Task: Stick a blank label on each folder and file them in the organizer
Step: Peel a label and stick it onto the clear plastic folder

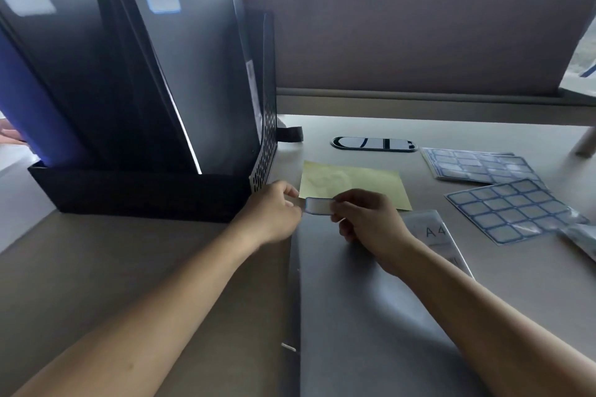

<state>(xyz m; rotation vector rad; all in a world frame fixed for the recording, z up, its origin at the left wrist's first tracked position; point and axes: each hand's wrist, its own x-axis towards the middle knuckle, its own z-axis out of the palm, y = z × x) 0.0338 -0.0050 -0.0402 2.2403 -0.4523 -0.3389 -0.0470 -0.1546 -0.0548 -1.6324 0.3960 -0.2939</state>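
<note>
Both hands pinch one blank label, right over the folder!
Left hand (274, 213) and right hand (367, 219) fingers clamp the blue-bordered white sticker label (317, 206) above the grey plastic folder (371, 316) lying on the surface, beside the black mesh organizer (264, 167).

The organizer (138, 193) at left holds filed folders (200, 74); the flat folder (354, 316) lies centre, label sheets (512, 209) right.

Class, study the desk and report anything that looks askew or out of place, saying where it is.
Nothing is damaged or spilled. The filed folders lean leftward in the organizer rather than standing upright, and the label sheets at right lie at different angles.
</note>
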